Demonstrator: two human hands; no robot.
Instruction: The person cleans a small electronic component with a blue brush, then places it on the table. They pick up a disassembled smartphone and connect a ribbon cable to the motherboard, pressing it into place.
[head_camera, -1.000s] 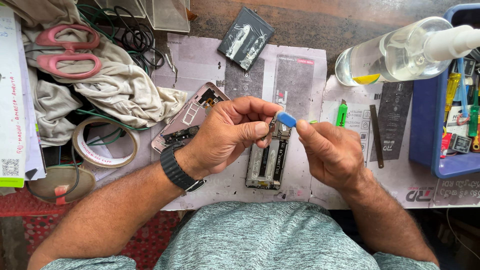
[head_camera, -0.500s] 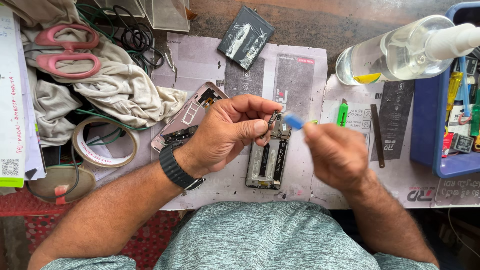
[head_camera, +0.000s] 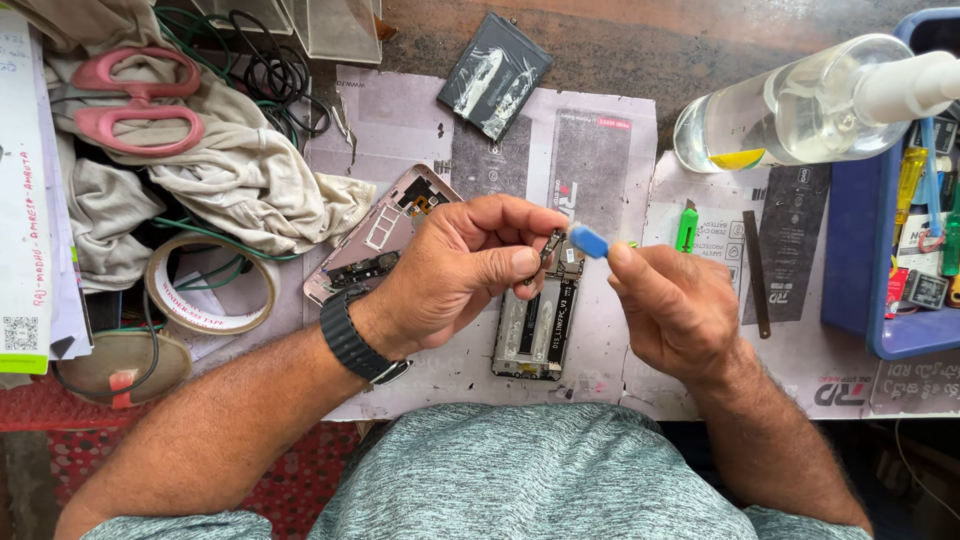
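My left hand (head_camera: 462, 262), with a black watch on its wrist, pinches a small dark metal phone part (head_camera: 551, 244) between thumb and fingers. My right hand (head_camera: 675, 305) holds a small blue plastic pick (head_camera: 588, 241) whose tip touches that part. Both hands hover over an opened phone frame (head_camera: 538, 330) lying on a paper sheet. A pink phone back cover (head_camera: 375, 238) lies just left of my left hand.
A black battery (head_camera: 494, 74) lies at the top centre. A clear spray bottle (head_camera: 800, 100) lies on its side at the top right beside a blue tray (head_camera: 860, 300) of tools. Pink scissors (head_camera: 130, 100), a cloth, wires and a tape roll (head_camera: 210, 285) fill the left side.
My right hand shifted slightly around the small part with the blue pick, drawing a little away and coming back to it. My left hand kept its hold.
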